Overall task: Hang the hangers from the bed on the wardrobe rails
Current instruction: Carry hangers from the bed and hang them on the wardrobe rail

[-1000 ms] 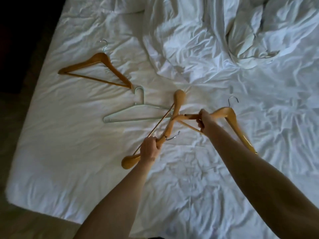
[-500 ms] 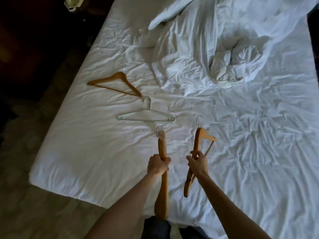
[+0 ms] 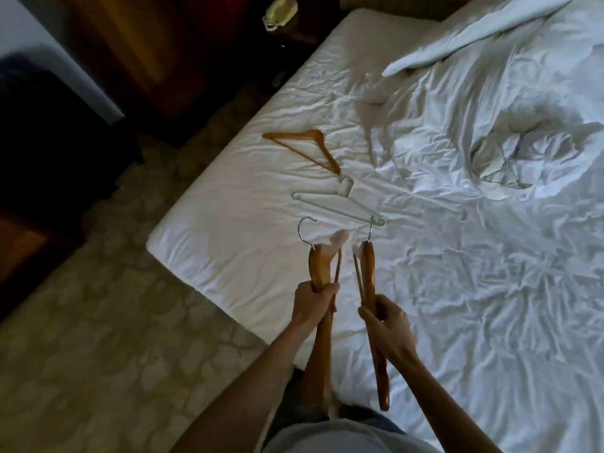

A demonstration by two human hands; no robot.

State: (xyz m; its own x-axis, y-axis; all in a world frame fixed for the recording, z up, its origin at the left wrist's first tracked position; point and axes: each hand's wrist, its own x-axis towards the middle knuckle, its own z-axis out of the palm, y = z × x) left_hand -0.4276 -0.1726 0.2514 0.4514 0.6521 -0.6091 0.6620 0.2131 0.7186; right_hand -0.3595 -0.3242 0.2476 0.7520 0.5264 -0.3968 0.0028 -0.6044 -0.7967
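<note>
My left hand (image 3: 314, 302) grips a wooden hanger (image 3: 318, 266) by its body, metal hook pointing up and away. A second wooden hanger (image 3: 369, 273) is held the same way in my right hand (image 3: 385, 325), its lower end reaching toward my waist. Both are lifted over the near corner of the bed (image 3: 228, 243). Farther back on the white sheet lie a third wooden hanger (image 3: 305, 147) and, just in front of it, a pale plastic hanger (image 3: 340, 207). No wardrobe rail is in sight.
A crumpled white duvet (image 3: 490, 125) fills the far right of the bed. Pale patterned floor (image 3: 98, 338) stretches to the left. Dark wooden furniture (image 3: 137, 44) stands at the back left, with a small pale object (image 3: 281, 9) near the top edge.
The view has swung left and back, showing more floor and the bed corner. Both hands stay closed round their hangers, now held nearer my body; earlier still they had lifted them off the sheet.
</note>
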